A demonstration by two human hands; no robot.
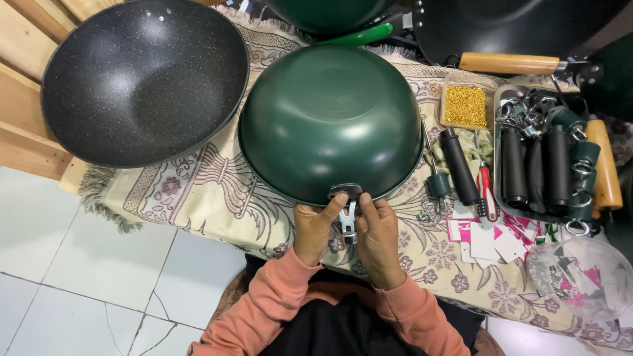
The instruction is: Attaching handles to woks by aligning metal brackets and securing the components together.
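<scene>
I have my left hand (pixel 315 227) and right hand (pixel 378 234) closed side by side on a small metal bracket (pixel 348 212) at the near rim of an upturned green pan (pixel 330 122). The pan lies bottom-up on a patterned cloth (pixel 211 198) over the desk. To its left sits a black speckled wok (pixel 142 79); to its right, a tray (pixel 499 99) of black handles (pixel 514 165) and a red screwdriver (pixel 486 188).
</scene>
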